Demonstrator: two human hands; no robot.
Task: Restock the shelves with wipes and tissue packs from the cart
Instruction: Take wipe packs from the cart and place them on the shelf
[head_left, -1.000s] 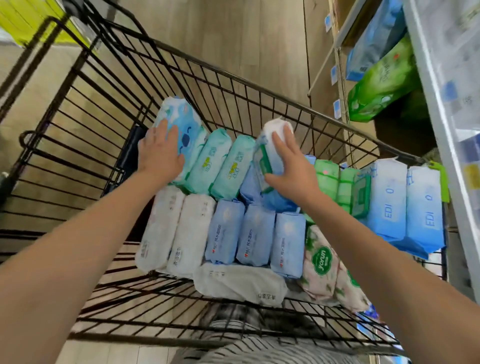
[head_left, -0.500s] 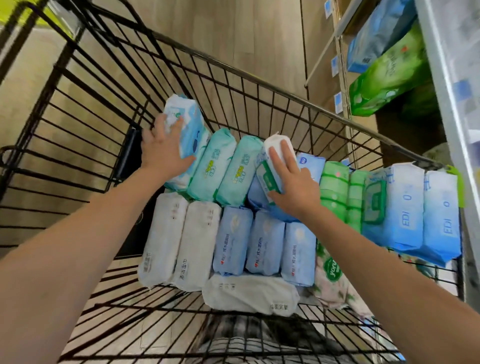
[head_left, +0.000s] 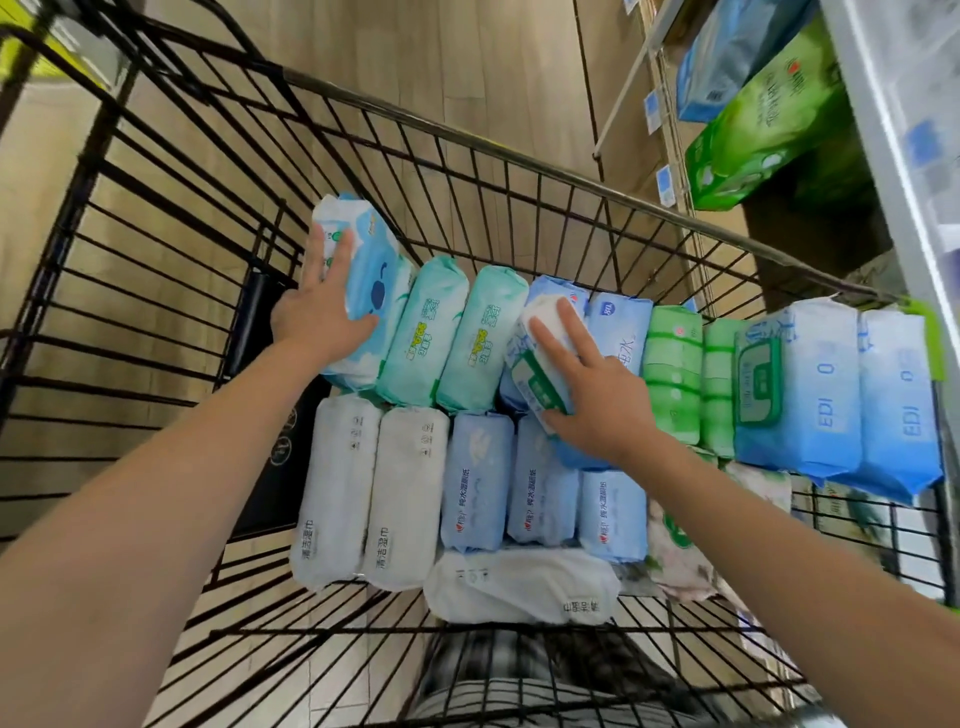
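Wood-plank floor (head_left: 467, 78) runs under a black wire cart (head_left: 467, 140), with shelves (head_left: 883, 156) along the right edge of the frame.

Head view: the stock lies packed in rows in the cart's middle, none of it on the shelves yet. The left hand (head_left: 317, 312), centre left, holds a whale pack (head_left: 363, 291): fingers straight along its side, thumb across its face. The right hand (head_left: 597, 405), at centre, clasps a green-label pack (head_left: 540, 364), fingers spread on top and thumb at its lower edge.

Risks, as I judge them:
- Both packs look like slick film held by one hand each, so either could slide free on the way up.
- The teal packs (head_left: 426, 332) lean against the whale pack; pulling it out may tip them leftwards.
- The whale pack sits close to the cart's left wall and could snag on a wire.
- Many packs look alike, so one could land in the wrong shelf slot.

Writing:
- The big blue packs (head_left: 810, 384) at right read "EDI" and "0".
- The white packs (head_left: 337, 483) at lower left read "清洁湿巾".
- The pale blue packs (head_left: 478, 483) beside them read "纯水湿厕纸".
- A blue pack (head_left: 623, 338) behind the right hand shows "水".
- Yellow characters on the teal packs, and print on the green shelf pack (head_left: 769, 119) at upper right, are too blurred to read.
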